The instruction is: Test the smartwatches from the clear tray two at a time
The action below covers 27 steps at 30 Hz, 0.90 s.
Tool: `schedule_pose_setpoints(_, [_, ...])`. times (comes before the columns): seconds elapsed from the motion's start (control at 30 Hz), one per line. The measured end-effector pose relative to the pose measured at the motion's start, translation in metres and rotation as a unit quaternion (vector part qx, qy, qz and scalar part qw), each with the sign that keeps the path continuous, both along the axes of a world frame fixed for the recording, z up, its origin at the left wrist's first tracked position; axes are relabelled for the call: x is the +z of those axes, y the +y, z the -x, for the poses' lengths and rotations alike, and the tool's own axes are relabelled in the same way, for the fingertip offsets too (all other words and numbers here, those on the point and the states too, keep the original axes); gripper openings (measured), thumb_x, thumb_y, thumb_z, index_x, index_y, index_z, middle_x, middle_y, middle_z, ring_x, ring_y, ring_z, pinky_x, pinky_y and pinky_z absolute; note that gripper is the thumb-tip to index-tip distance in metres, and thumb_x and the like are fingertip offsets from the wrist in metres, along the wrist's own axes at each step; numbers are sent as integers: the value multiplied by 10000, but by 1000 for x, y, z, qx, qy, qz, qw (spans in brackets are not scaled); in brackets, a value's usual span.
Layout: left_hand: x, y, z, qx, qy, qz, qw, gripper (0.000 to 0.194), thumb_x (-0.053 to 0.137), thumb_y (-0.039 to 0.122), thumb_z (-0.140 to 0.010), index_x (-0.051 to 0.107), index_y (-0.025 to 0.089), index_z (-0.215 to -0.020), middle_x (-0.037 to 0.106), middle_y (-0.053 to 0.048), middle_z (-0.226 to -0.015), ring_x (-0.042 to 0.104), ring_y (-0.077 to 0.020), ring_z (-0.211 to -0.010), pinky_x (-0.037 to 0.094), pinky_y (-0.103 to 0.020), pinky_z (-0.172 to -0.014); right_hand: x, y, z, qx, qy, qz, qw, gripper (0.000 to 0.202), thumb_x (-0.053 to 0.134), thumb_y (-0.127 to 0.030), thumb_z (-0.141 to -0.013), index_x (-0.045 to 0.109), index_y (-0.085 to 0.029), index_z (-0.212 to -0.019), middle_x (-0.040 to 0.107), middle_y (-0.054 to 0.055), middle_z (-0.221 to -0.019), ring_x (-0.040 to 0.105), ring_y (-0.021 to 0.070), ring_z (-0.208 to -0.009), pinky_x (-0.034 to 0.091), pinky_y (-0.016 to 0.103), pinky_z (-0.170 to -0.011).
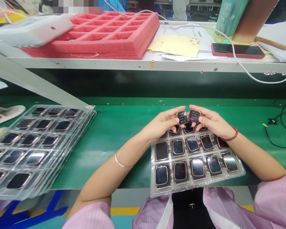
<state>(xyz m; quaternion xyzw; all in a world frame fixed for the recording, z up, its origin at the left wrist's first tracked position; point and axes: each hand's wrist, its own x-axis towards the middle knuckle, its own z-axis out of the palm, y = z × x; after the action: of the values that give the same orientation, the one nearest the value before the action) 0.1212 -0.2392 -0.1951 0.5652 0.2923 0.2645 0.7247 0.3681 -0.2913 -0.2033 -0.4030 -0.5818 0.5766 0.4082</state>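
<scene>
My left hand (168,123) is closed on a smartwatch body (181,117) with a lit dark screen and a gold-coloured rim. A second, similar watch body (194,115) is gripped in my right hand (209,121), its screen also lit. Both are held side by side above the far edge of a clear plastic tray (154,190). Rows of strapless square watch bodies lie in that tray, among them one watch (161,175) at the near left corner. One compartment (161,151) at its left side shows only a dark bottom. My hands hide part of the far row.
A stack of clear trays (62,165) with more watch bodies stands at the left on the green bench (114,127). Above runs a shelf with a red foam tray (143,41), papers (176,45) and a phone (238,51). A black cable (280,146) lies at the right.
</scene>
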Motion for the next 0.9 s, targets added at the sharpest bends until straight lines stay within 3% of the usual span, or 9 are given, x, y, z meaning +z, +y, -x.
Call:
schedule_pose_setpoints(0.17, [-4, -1, -3, -1, -35, 27, 999, 716, 878, 442, -777, 636, 207, -1409, 705, -36, -929, 679, -133, -721, 467, -205, -543, -6, 6, -3, 6, 60, 41, 997, 567, 849, -480, -845, 680, -228, -1324, 696, 38, -1006, 639, 105, -680, 611, 241, -602])
schedule_pose_setpoints(0.37, [-19, 3, -10, 33, -47, -3, 998, 605, 894, 435, -757, 655, 191, -1256, 673, -5, -902, 631, -92, -634, 465, -201, -528, -9, 7, -2, -16, 28, 49, 998, 558, 892, -458, -793, 694, -206, -1250, 689, 54, -1105, 553, 72, -649, 484, 179, -484])
schedule_pose_setpoints(0.53, [-32, 6, -14, 43, -59, -11, 997, 598, 893, 450, -755, 628, 189, -1224, 672, -5, -919, 627, -84, -615, 469, -195, -512, -12, 7, -4, -27, 14, 46, 998, 555, 868, -451, -812, 674, -201, -1268, 693, 69, -1166, 515, 56, -605, 462, 181, -466])
schedule_pose_setpoints(0.9, [-34, 4, -14, 19, -46, -16, 999, 652, 897, 486, -744, 608, 203, -1256, 704, -34, -999, 649, -90, -632, 490, -208, -551, -12, 3, -5, -10, 28, 42, 999, 552, 855, -478, -826, 664, -211, -1269, 676, 32, -1041, 500, 62, -580, 476, 197, -479])
